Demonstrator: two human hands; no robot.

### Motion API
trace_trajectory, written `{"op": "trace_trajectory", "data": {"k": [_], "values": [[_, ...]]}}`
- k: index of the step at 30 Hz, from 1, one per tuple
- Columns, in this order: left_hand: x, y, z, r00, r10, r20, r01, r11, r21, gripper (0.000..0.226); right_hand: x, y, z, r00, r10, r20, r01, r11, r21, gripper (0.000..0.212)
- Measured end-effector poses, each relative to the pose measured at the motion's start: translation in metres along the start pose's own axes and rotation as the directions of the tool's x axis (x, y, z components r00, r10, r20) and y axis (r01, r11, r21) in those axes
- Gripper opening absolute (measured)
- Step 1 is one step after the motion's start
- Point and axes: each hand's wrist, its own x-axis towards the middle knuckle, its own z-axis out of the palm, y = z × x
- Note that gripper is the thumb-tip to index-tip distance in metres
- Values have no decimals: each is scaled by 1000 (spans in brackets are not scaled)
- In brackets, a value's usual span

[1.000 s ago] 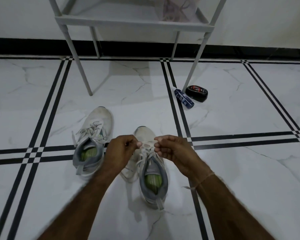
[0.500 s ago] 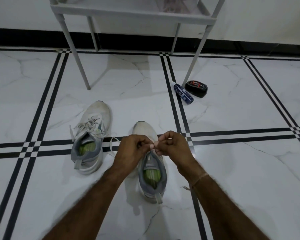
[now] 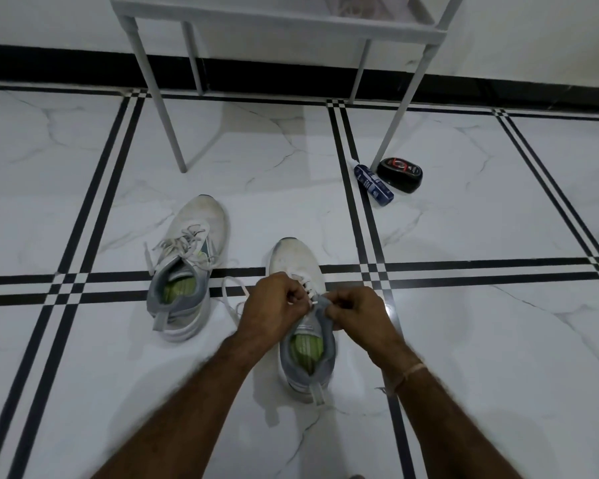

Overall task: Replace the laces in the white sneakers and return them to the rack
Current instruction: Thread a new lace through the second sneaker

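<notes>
Okay, feed: I watch through the head camera, looking down at two bare forearms over a white marble-look tiled floor (image 3: 498,357) crossed by black stripes.
near sneaker (image 3: 291,261): white mesh shoe with grey collar and green insole, flat on the floor between the forearms, toe pointing away from me, lying across a band of black stripes.
lace (image 3: 308,292): white flat cord threaded across the upper eyelets of the near sneaker; a loose loop trails onto the floor left of the hands.
left hand (image 3: 274,302): knuckles up, fingers curled in, pinching the lace just over the top eyelets.
right hand (image 3: 358,311): fingers curled, thumb and forefinger pinching the top edge of the near sneaker's grey tongue; a white lace tip shows beside those fingertips, and I cannot tell if it is held too.
far sneaker (image 3: 201,229): matching white shoe, left of the near one and apart from it, its greyish laces loose and untied.
rack (image 3: 274,27): pale grey metal-tube shelf frame against the wall at the top of view; both sneakers sit on the floor in front of it.
tube (image 3: 374,185): dark blue, lying beside the rack's front right leg.
container (image 3: 399,174): black, oval, red label, just beside the tube.
wrist band (image 3: 415,369): thin tan thread on the right wrist.
</notes>
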Motion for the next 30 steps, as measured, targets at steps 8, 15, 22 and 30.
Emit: {"op": "trace_trajectory", "data": {"k": [8,15,22,30], "values": [[2,4,2,1000,-22,20,19,993,115,12,-2,5,5,1000,5,-18,-4,999,46,12],[2,2,3,999,-25,34,21,993,115,11,-5,4,7,997,-64,-30,64,998,-15,17],[0,3,5,998,-50,38,45,992,118,10,-5,6,16,981,-152,-120,130,976,-175,3],[4,-5,6,993,-50,106,43,997,69,25,-5,8,25,965,-208,-161,161,952,-261,7]]}}
